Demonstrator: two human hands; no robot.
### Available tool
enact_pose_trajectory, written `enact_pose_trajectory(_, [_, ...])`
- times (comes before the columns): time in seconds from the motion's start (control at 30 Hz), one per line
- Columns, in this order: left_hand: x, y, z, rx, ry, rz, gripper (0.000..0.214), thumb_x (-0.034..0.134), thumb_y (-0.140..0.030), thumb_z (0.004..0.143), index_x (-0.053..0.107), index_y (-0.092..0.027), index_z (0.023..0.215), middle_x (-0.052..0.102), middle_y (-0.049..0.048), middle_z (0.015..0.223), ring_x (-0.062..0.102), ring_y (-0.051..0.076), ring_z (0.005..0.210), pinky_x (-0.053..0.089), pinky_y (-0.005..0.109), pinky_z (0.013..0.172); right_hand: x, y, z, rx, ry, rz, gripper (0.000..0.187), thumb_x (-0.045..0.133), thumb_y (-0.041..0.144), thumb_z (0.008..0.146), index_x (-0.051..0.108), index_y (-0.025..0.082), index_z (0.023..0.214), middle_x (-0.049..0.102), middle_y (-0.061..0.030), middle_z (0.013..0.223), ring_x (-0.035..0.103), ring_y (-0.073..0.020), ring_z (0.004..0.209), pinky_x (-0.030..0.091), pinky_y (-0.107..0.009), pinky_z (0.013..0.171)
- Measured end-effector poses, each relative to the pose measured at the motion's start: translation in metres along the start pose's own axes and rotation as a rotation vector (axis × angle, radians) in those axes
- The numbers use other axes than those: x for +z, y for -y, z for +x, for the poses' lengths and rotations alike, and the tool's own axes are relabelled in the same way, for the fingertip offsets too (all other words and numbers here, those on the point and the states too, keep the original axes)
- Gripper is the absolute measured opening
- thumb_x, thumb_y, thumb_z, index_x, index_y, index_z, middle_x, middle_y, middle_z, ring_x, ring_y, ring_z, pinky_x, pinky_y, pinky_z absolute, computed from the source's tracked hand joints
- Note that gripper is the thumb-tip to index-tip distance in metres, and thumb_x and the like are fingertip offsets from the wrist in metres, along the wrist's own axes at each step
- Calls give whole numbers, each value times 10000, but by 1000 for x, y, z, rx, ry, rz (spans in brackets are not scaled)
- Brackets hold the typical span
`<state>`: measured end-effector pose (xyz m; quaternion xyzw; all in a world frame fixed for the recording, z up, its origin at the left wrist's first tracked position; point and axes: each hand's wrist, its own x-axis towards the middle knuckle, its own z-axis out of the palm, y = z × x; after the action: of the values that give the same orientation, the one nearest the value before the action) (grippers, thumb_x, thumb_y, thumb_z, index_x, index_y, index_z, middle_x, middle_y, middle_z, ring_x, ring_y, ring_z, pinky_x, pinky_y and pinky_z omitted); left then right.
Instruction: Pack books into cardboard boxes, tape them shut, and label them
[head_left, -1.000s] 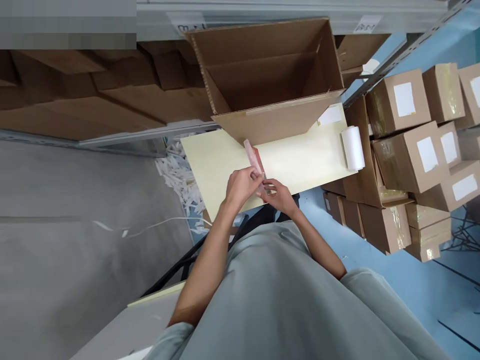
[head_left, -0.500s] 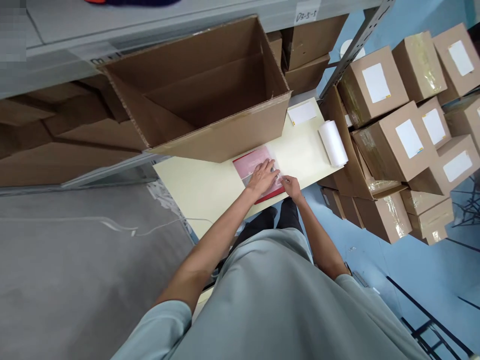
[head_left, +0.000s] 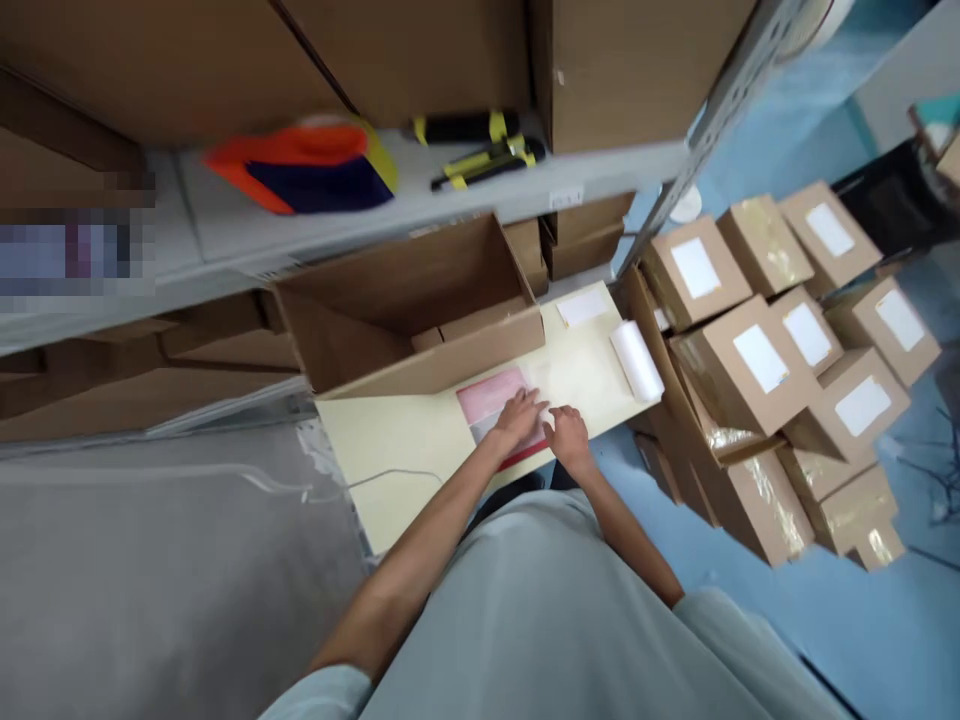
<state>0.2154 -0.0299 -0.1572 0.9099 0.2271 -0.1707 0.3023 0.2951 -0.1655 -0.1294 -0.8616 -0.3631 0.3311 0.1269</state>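
Observation:
A flat pink and red packet (head_left: 491,395) with a grey part, apparently in clear plastic, lies on the pale yellow tabletop (head_left: 390,440). My left hand (head_left: 516,420) rests on its right part with the fingers stretched out, hiding some of it. Beside it, at the packet's right edge, is my right hand (head_left: 568,436). Its fingers are bent, with the thumb apart from them, and nothing can be made out between them.
Behind the packet stands an open cardboard box (head_left: 420,355). A white roll (head_left: 637,362) and a white label sheet (head_left: 582,307) lie to the right. Stacked labelled cartons (head_left: 757,360) rise beyond. Above, a shelf (head_left: 442,200) carries black-and-yellow cutters (head_left: 487,160) and an orange-and-blue item (head_left: 300,170).
The view has tilted up, bringing more of the shelf into sight. My right hand has gone from a pinch at the packet's right edge to looser fingers. My left hand stays on the packet.

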Motion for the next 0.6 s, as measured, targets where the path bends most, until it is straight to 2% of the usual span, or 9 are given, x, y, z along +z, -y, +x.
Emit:
enact_pose_trajectory(0.07, [-28,-14,-3,24,-89,-15,465,685,-168,973,782,-277,1414,655,148,1600,611,355,1480,544,512,1202,-42,1,11,-89,-145,21,355,608,233,1076,762,133,1380,767,-220,1346,691,-376,1292,525,-485,1168])
enact_pose_trajectory(0.17, [-87,-40,-8,150,-337,-133,446,565,-221,1061,747,-276,1464,733,121,1488,711,299,1344,568,435,1165,-123,20,42,-301,-437,90,381,527,298,1117,751,136,1381,763,-214,1344,690,-376,1280,527,-515,1170])
enact_pose_trajectory(0.23, [-138,-59,-12,215,-548,-212,410,502,-266,1104,775,-283,1410,800,108,1293,772,284,1177,607,404,1057,-181,51,68,-482,-589,131,401,491,334,1137,735,154,1400,751,-204,1362,678,-367,1291,519,-525,1177])
enact_pose_trajectory(0.3, [-193,-74,-18,211,-768,-244,374,499,-290,1114,805,-281,1329,812,97,1163,788,270,1061,615,376,969,-232,95,95,-656,-644,117,403,475,312,1141,719,174,1429,734,-190,1403,657,-352,1326,500,-515,1201])
enact_pose_trajectory(0.33, [-220,-80,-22,191,-872,-248,355,508,-294,1113,812,-276,1296,812,94,1147,789,264,1034,613,367,949,-254,119,108,-723,-629,76,406,472,276,1135,711,176,1448,726,-184,1426,646,-342,1348,491,-500,1214])
enact_pose_trajectory(0.4, [-267,-86,-32,136,-1032,-242,320,528,-291,1104,813,-270,1246,819,82,1160,789,256,1014,609,357,937,-288,166,133,-790,-520,-91,439,478,190,1115,678,161,1504,694,-178,1500,614,-318,1409,468,-457,1245])
enact_pose_trajectory(0.47, [-299,-87,-44,74,-1124,-226,296,537,-281,1093,810,-267,1209,829,66,1187,792,251,1010,611,354,937,-312,203,153,-769,-361,-315,472,541,132,1086,647,125,1545,655,-184,1575,578,-296,1474,446,-409,1270])
enact_pose_trajectory(0.53, [-316,-85,-57,28,-1170,-207,278,545,-276,1083,805,-266,1179,835,55,1206,797,251,1022,614,355,942,-327,227,168,-730,-244,-472,481,663,117,1039,667,107,1519,656,-190,1587,564,-294,1502,451,-384,1265])
enact_pose_trajectory(0.6, [-318,-83,-70,6,-1193,-199,262,551,-278,1080,803,-267,1152,839,48,1198,800,251,1033,614,355,944,-336,238,178,-721,-201,-529,472,771,119,983,717,118,1453,694,-190,1545,577,-307,1493,481,-384,1235])
